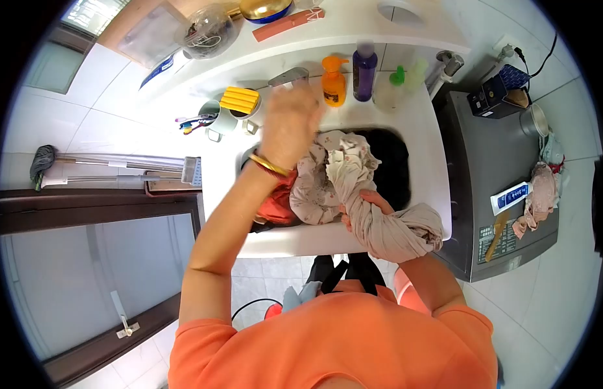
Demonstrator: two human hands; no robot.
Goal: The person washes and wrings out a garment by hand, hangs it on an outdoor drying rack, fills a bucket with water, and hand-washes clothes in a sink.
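Observation:
In the head view, my left hand (pixel 290 120), with a gold bangle at its wrist, is at the faucet (pixel 288 76) behind the sink (pixel 275 245). Motion blurs its fingers, so I cannot tell whether they touch the faucet. My right hand (pixel 378 201) grips a pale floral garment (pixel 360 178), bunched and twisted. One end of the cloth drapes over my right forearm; the rest lies in the sink. Next to it in the basin are a red cloth (pixel 277 202) and a dark cloth (pixel 391 165).
Along the sink's back stand an orange pump bottle (pixel 334 83), a purple bottle (pixel 364 72) and a green-topped bottle (pixel 387 94). Left are a yellow sponge (pixel 240 100) and a toothbrush cup (pixel 218 120). A grey washing machine (pixel 467 175) holding a toothpaste tube (pixel 511 197) adjoins the right.

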